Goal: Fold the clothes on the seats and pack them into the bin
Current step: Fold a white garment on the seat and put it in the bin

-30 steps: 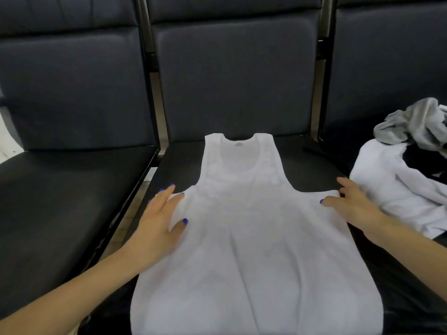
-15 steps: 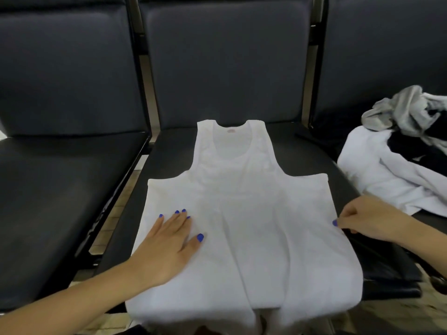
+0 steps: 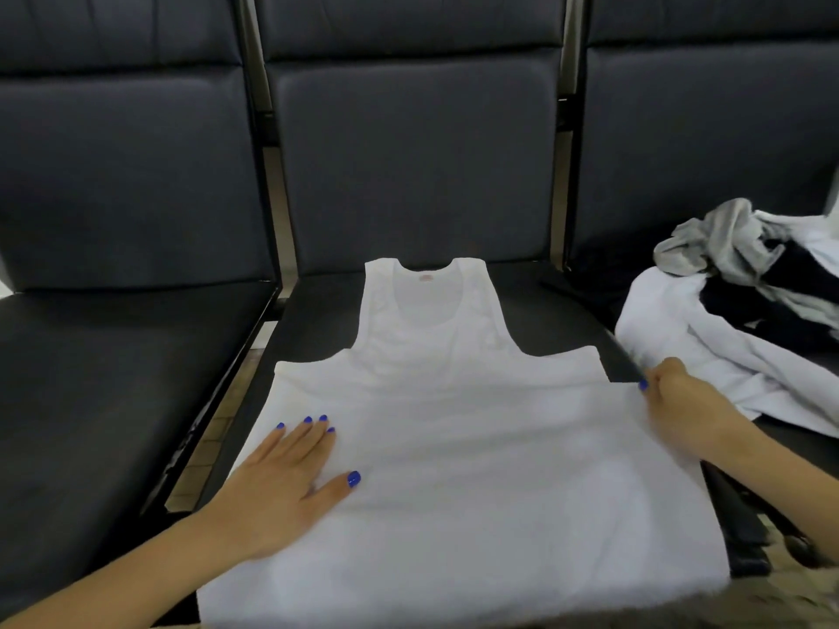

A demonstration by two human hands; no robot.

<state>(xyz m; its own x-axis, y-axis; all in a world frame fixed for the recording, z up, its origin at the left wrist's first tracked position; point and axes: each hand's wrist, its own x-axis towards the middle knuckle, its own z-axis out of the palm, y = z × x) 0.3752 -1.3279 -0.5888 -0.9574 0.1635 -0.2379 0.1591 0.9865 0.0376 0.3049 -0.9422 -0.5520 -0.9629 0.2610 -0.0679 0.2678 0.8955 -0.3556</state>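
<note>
Head view: white vest [image 3: 463, 447] spread flat, front up, on middle seat [image 3: 318, 311], straps toward backrest. Small reddish label [image 3: 426, 278] inside neckline (print too small to read). Left hand [image 3: 286, 488] flat on vest's left side, fingers straight and together, thumb out, pressing cloth near left edge. Right hand [image 3: 681, 410] curled at vest's right edge just below armhole, pinching cloth there. Vest's hem hanging over seat's front edge; its sides reaching nearly to both seat edges. Bare dark strip of seat beyond each armhole. Left seat [image 3: 113, 379] beside it, gap with floor tiles between. Pile [image 3: 735, 301] of white, grey and dark clothes on right seat, just beside right hand. No bin visible.
</note>
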